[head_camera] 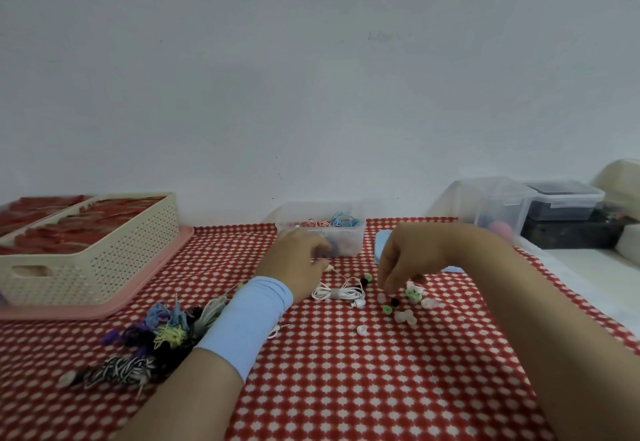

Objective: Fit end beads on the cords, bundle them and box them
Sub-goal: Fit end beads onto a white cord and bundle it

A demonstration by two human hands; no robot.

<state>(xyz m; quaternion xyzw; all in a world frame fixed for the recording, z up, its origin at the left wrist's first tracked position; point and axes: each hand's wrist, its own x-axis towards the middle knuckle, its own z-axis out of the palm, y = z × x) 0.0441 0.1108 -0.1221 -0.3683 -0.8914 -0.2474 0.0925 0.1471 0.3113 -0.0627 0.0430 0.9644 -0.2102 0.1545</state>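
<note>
A bundled white cord (337, 293) lies on the red checked cloth (346, 371) between my hands. My left hand (294, 264), with a light blue wristband, holds one thin end of that cord near its fingertips. My right hand (405, 260) reaches down with curled fingers into a scatter of loose beads (403, 305), green, black and clear; its fingertips pinch at a clear bead, though the bead is partly hidden. A clear plastic box (323, 236) with pink and blue bundled cords stands behind my left hand. A pile of loose coloured cords (156, 336) lies at the left.
A cream lattice basket (93, 264) with red items sits on a pink tray at the far left. A light blue lid (381, 246) lies beside the clear box. Clear containers (498, 208) and a dark lidded box (561, 201) stand at the right back.
</note>
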